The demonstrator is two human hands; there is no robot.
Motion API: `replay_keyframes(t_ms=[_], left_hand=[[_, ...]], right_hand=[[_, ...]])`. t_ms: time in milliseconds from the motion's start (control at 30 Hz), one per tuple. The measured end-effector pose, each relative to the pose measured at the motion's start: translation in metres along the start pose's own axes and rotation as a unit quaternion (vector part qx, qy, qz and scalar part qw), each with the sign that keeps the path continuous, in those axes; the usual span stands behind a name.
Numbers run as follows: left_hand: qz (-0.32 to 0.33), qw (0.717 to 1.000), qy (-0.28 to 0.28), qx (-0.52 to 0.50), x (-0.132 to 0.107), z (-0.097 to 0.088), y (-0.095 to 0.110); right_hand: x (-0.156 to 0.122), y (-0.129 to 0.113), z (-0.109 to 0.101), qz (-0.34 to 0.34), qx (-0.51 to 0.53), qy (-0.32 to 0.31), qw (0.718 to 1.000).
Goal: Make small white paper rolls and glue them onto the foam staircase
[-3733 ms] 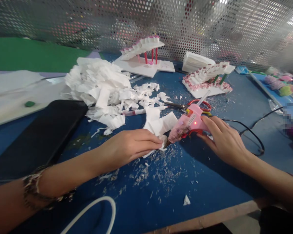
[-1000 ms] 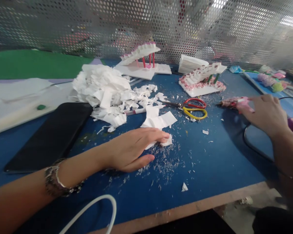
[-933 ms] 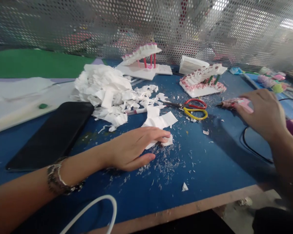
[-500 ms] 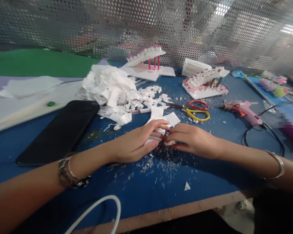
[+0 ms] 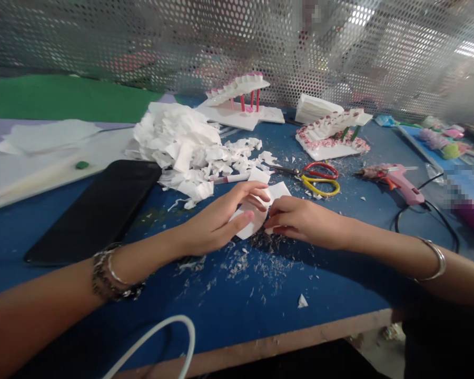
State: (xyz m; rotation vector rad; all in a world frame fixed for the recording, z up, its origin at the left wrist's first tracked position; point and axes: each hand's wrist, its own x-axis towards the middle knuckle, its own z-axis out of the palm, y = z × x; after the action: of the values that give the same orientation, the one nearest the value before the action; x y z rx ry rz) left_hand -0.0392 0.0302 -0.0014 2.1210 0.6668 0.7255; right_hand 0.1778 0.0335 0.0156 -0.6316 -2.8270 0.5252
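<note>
Behind the blue table stands a perforated metal screen, with blurred shapes beyond it. Far left lies a green sheet, and nearer me a white board bearing a small green bit. Next comes my black phone, then the loop of a white cable near the table's edge. A heap of torn white tissue sits beyond my left hand, whose fingers are parted over the folded white paper, thumb touching it. A model staircase on red posts stands farther back. Close by but apart, my right hand has its fingertips pinched on a small white piece; only a sliver shows. Scissors with one red and one yellow handle lie just past it, a second staircase model behind them, then a pink glue gun, lying on its side.
</note>
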Motion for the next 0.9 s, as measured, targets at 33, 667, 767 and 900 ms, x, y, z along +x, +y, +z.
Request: replay_keyframes(t_ms=[33, 667, 767, 900], left_hand=[[0.003, 1.0, 0.02, -0.012, 0.0, 0.0, 0.0], [-0.034, 0.99, 0.118, 0.063, 0.007, -0.005, 0.017], [-0.023, 0.991, 0.127, 0.046, 0.01, -0.005, 0.026], [-0.012, 0.989, 0.144, 0.019, 0.014, -0.007, 0.037]], right_hand=[[0.0, 0.0, 0.0, 0.003, 0.001, -0.001, 1.0], [0.001, -0.014, -0.029, 0.156, 0.283, 0.108, 0.94], [0.005, -0.02, -0.034, 0.148, 0.348, 0.118, 0.918], [0.008, -0.027, -0.039, 0.119, 0.408, 0.149, 0.893]])
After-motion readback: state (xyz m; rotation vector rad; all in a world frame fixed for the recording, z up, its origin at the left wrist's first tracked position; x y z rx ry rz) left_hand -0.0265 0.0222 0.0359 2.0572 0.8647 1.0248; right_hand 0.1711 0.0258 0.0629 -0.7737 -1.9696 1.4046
